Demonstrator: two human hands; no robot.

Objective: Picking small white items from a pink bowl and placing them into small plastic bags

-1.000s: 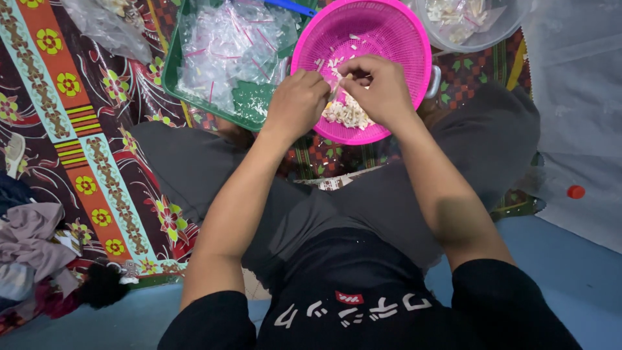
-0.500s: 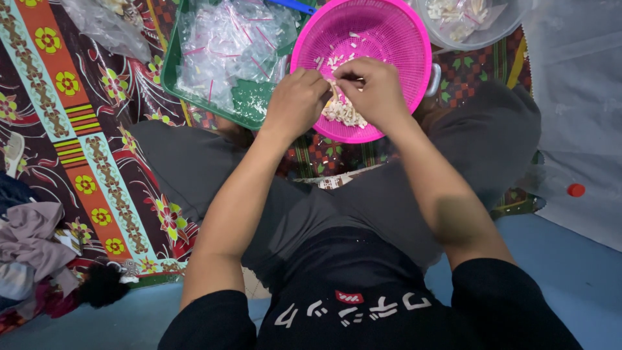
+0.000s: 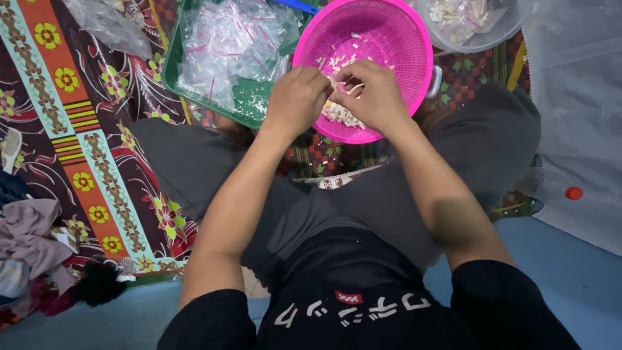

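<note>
At the top centre of the frame, we are holding both hands together over the near rim of a pink colander (image 3: pixel 389 39), which is sitting on a patterned mat (image 3: pixel 78 116) on the floor. Our left hand (image 3: pixel 297 98) is curling closed, its fingertips pinching one end of a small pale piece (image 3: pixel 337 84); our right hand (image 3: pixel 374 96) is curling toward it from the other side and gripping the same piece, so the two hands are touching each other. What the piece is we cannot tell, as it is too small. More pale bits (image 3: pixel 342 115) are lying in a heap in the colander just below our hands, with a few scattered higher up its wall. Just left of the colander and touching it, a green tray (image 3: pixel 173 71) is holding a pile of clear little plastic bags (image 3: pixel 227 45) with pink strips. At the upper right, a clear bowl (image 3: pixel 499 32) with pale contents is standing just beside the colander. We are sitting cross-legged in grey trousers (image 3: pixel 363 201). A small red cap (image 3: pixel 573 192) is lying at the right edge, well apart, and crumpled clothes (image 3: pixel 29 240) are lying at the lower left.
</note>
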